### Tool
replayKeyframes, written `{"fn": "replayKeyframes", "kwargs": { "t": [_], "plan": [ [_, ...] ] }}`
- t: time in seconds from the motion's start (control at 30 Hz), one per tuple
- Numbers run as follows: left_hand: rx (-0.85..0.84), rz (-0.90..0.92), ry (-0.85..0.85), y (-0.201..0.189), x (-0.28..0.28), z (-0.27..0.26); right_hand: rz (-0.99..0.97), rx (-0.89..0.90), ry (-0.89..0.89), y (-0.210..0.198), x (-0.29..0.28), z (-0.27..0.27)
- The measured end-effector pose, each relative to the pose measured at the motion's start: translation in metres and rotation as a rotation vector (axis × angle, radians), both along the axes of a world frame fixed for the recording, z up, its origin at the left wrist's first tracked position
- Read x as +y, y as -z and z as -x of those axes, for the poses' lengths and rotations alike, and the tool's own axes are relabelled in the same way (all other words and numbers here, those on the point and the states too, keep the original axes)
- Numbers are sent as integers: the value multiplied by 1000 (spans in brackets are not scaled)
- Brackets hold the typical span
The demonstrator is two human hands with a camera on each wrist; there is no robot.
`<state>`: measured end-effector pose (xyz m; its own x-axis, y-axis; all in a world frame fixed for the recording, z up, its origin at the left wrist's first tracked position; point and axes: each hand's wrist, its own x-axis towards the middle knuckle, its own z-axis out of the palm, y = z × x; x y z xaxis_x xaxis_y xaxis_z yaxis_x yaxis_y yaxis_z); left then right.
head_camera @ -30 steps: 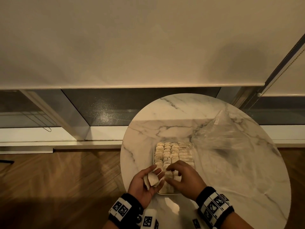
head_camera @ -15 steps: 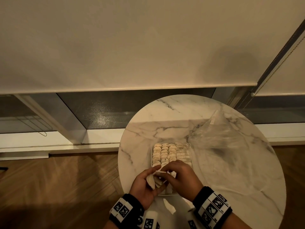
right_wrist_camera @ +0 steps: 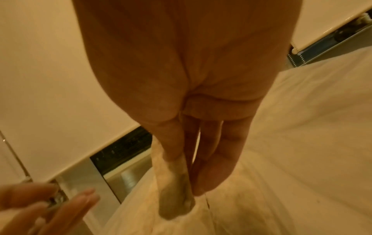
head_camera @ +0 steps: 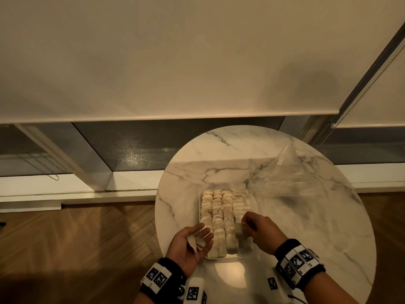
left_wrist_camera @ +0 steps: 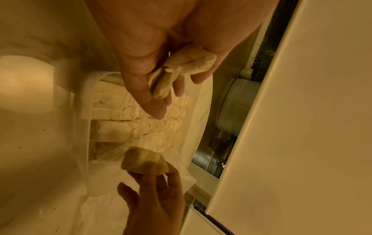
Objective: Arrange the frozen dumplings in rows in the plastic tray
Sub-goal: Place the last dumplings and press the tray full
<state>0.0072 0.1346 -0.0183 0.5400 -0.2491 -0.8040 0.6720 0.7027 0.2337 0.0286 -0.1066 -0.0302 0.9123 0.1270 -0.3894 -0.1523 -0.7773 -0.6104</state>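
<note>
Now the right hand has pulled away from the left hand, its fingers pinching one dumpling to drop in a gap. Left fingers cup two spare dumplings, ready. Beyond, on the worktop, the tray has neat rows.

This looks like a room in a home. A small round marble worktop stands on herringbone wooden flooring beside a large window. Cream roller blinds are drawn most of the way down, a bead chain hanging at one side, with a white sill below the glass.
</note>
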Motion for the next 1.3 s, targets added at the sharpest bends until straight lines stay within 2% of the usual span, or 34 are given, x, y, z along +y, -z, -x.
{"fn": "replayKeyframes", "kwargs": {
  "t": [0.13,0.23,0.47,0.6,0.67,0.73,0.8,0.87,0.93,1.07,1.23,1.3],
  "plan": [
    [1,-9,-3,-3,-2,1,51,180,-105,22,13,-2],
    [2,-17,-13,-4,-2,2,122,221,-167,35,23,-3],
    [-8,-42,-19,-6,0,6,207,104,-152,42,30,1],
    [-13,-44,-29,-5,0,7,221,-60,-86,28,28,9],
    [-21,-49,-28,-5,-1,8,165,-177,-79,14,31,14],
    [-31,-61,-23,-5,-3,8,21,-250,-104,-1,36,18],
    [-37,-60,-28,-6,-5,8,-148,-278,-172,-17,44,23],
    [-56,-31,-25,-8,-7,8,-222,-316,-271,-28,53,27],
    [-84,-6,-13,-11,-10,8,-207,-367,-346,-29,61,30],
    [-120,0,27,-14,-14,6,-85,-405,-370,-22,67,29],
    [-174,34,76,-20,-16,7,-122,-404,-301,-25,66,26],
    [-198,40,97,-26,-16,9,-193,-388,-219,-30,65,25]
  ]
}}
